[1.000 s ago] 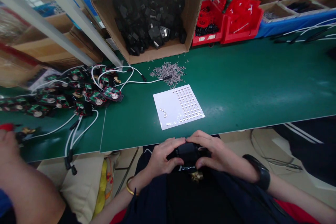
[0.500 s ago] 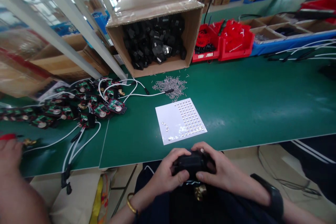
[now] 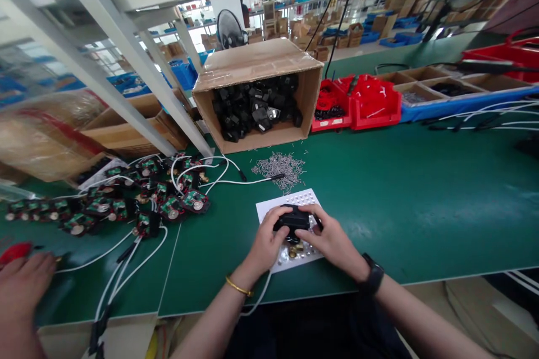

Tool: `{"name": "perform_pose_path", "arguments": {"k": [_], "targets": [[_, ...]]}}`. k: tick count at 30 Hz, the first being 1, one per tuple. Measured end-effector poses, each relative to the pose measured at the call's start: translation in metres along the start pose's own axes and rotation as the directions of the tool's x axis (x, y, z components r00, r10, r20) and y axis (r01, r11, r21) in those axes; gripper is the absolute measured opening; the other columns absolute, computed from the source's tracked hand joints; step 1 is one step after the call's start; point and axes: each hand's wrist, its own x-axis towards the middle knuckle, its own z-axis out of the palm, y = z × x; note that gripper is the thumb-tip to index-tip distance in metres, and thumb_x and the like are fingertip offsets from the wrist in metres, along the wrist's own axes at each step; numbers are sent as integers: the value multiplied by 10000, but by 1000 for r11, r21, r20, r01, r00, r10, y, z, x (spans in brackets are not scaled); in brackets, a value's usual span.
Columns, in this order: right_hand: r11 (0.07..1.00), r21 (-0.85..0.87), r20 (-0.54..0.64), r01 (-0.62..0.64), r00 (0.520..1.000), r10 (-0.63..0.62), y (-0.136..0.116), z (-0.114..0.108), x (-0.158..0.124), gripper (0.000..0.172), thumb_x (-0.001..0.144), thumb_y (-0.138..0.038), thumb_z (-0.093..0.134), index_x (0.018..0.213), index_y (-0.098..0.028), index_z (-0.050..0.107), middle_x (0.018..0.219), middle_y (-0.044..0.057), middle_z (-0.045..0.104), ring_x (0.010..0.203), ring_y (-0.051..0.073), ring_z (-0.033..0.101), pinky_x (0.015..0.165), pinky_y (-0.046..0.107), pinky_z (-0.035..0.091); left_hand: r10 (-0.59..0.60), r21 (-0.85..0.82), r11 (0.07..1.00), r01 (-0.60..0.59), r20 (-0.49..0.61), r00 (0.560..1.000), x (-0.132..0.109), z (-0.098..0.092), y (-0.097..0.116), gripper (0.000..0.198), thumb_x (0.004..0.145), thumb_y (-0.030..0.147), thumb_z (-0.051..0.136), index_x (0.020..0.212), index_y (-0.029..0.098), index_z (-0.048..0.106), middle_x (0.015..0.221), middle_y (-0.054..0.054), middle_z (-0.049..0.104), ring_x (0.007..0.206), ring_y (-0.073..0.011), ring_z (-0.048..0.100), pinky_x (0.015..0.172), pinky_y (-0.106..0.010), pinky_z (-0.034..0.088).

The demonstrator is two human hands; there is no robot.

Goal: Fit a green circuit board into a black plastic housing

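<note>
Green workbench (image 3: 404,196): spanned the frame from left to right. Cardboard box (image 3: 261,64), upper centre: open toward the viewer, filled with black housings (image 3: 259,105). Blue tray (image 3: 438,110), upper right: divided into cardboard compartments. Red bins (image 3: 377,120), two, just beside the box: a pale label (image 3: 330,123) on the left one, its print too small to read. Circuit assemblies (image 3: 196,201), left of centre: a cluster of green boards with white leads. White sheet (image 3: 266,208), centre: partly hidden under the hands, set with rows of small silver discs (image 3: 309,198). Left hand (image 3: 264,242) and right hand (image 3: 332,240), centre: fingers and thumbs closed around opposite ends of one black device (image 3: 295,219), held over the sheet; whether it touched the paper could not be told. Co-worker's hand (image 3: 27,280), lower left edge: near a red object (image 3: 16,252). Loose screws (image 3: 281,169), above the sheet: one heap. Brass fitting (image 3: 293,252): below the device. Differences from the earlier frames: device and hands, formerly below the bench's front edge, had come forward over the sheet; the view took in more of the room.
</note>
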Motion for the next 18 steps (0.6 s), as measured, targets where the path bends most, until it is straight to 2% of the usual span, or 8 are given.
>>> {"name": "perform_pose_path", "arguments": {"k": [3, 6, 9, 14, 16, 18], "targets": [[999, 9, 27, 36, 999, -37, 6, 2, 9, 382, 790, -295, 599, 1142, -201, 486, 1058, 63, 603, 922, 214, 576, 805, 369, 459, -54, -117, 992, 54, 7, 999, 7, -2, -11, 364, 864, 354, 491, 1192, 195, 493, 1220, -97, 537, 1140, -241, 494, 996, -404, 369], [999, 24, 71, 35, 997, -37, 6, 3, 13, 369, 805, -272, 575, 1155, -194, 487, 1081, 71, 587, 942, 216, 568, 809, 369, 457, -117, -220, 968, 117, 12, 993, 10, -3, -15, 344, 863, 359, 501, 1157, 182, 518, 1176, -88, 569, 1089, -228, 530, 961, -384, 399], [996, 84, 99, 12, 995, -21, 4, 1, 15, 366, 816, -277, 568, 1161, -194, 478, 1093, 73, 577, 984, 217, 555, 850, 371, 445, -148, -264, 955, 135, -29, 989, 13, 0, -15, 304, 863, 353, 506, 1110, 182, 550, 1115, -76, 594, 1046, -219, 548, 938, -373, 414], [990, 136, 147, -47, 989, 27, 5, -11, 21, 357, 841, -359, 551, 1153, -196, 486, 1088, 72, 584, 1022, 225, 551, 902, 381, 425, -109, -133, 987, 95, -106, 988, 16, 9, -10, 291, 861, 359, 508, 1091, 202, 591, 1189, -83, 547, 1148, -235, 484, 1011, -388, 352], [980, 185, 147, -77, 988, 50, 7, -14, 23, 352, 847, -386, 541, 1138, -194, 494, 1095, 72, 583, 1037, 224, 544, 922, 381, 413, -72, -45, 997, 69, -71, 995, 16, 11, -9, 328, 881, 342, 473, 1179, 225, 544, 1256, -78, 498, 1200, -229, 435, 1044, -387, 315], [964, 244, 135, -107, 988, 75, 9, -14, 24, 358, 843, -398, 545, 1130, -192, 491, 1087, 72, 583, 1040, 219, 541, 927, 377, 411, -40, 12, 999, 41, -39, 998, 15, 13, -9, 440, 868, 352, 493, 1286, 227, 433, 1327, -86, 428, 1251, -237, 376, 1069, -401, 285]]}}
